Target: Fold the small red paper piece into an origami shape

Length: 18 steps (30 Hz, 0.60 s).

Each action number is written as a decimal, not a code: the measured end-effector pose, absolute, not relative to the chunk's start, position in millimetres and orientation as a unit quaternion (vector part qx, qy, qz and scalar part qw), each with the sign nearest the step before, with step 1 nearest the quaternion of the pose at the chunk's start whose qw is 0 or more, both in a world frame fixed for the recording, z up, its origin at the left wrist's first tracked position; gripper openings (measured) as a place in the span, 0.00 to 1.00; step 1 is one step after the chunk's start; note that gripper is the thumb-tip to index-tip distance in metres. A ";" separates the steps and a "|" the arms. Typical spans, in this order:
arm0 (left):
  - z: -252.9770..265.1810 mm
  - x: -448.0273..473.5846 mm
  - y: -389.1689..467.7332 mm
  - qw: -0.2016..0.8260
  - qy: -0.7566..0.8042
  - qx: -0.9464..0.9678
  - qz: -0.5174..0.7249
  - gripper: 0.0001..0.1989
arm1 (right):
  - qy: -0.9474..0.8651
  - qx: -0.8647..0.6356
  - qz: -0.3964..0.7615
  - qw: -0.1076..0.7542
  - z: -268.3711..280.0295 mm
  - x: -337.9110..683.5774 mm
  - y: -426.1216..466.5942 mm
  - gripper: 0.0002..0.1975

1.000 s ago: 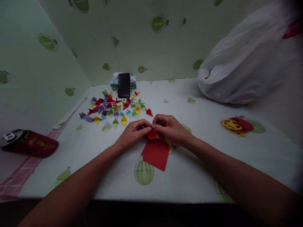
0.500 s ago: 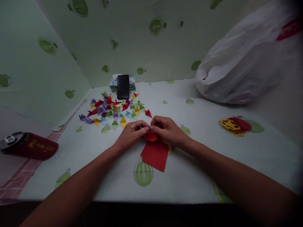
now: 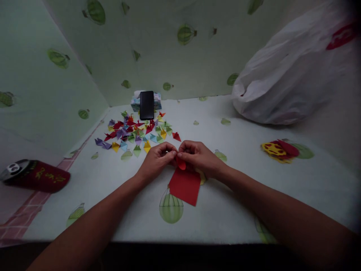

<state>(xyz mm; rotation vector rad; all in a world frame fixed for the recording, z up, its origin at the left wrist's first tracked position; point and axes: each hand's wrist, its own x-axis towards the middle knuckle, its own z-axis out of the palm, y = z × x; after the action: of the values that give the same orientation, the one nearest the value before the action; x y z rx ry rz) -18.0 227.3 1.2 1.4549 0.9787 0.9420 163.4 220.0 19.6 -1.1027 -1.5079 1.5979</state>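
Between my two hands is a small piece of folded red paper [image 3: 181,163], pinched by the fingertips of both. My left hand [image 3: 160,156] grips its left side, thumb against forefinger, and my right hand [image 3: 197,156] pinches it from the right; the fingers hide most of its folds. Just below lies a flat red square sheet of paper [image 3: 184,187], with a bit of yellow paper [image 3: 203,177] showing at its right edge. Beyond my left hand, several small folded paper cranes [image 3: 129,131] in many colours are spread over the table.
A black phone [image 3: 147,105] leans on a tissue pack [image 3: 135,102] at the back. On the left lies a red drink can [image 3: 36,175]. To the right are a yellow and red openwork piece [image 3: 275,149] and a large white plastic bag [image 3: 278,79]. The table's front edge runs below my forearms.
The folded red paper has tilted slightly between my fingertips, and its visible flap looks narrower. Both hands stay in nearly the same place; the whole view has shifted a little.
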 end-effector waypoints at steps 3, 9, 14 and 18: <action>2.5 -16.2 226.4 0.539 0.409 0.617 0.403 0.08 | -0.582 -0.429 0.601 0.341 18.7 163.4 220.3 0.08; 1.2 -15.2 225.9 0.539 0.410 0.616 0.402 0.10 | -0.594 -0.424 0.585 0.353 13.5 162.8 221.7 0.07; 0.6 -16.7 225.1 0.507 0.424 0.630 0.407 0.07 | -0.603 -0.430 0.574 0.351 11.7 162.6 222.1 0.06; 1.0 -17.9 225.2 0.461 0.446 0.639 0.425 0.06 | -0.614 -0.434 0.553 0.360 13.6 162.9 220.6 0.09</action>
<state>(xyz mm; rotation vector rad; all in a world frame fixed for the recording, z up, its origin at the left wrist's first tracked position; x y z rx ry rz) -17.9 225.2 1.0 1.5722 1.0970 1.0448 162.9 220.6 13.6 -1.1191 -1.5820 1.4252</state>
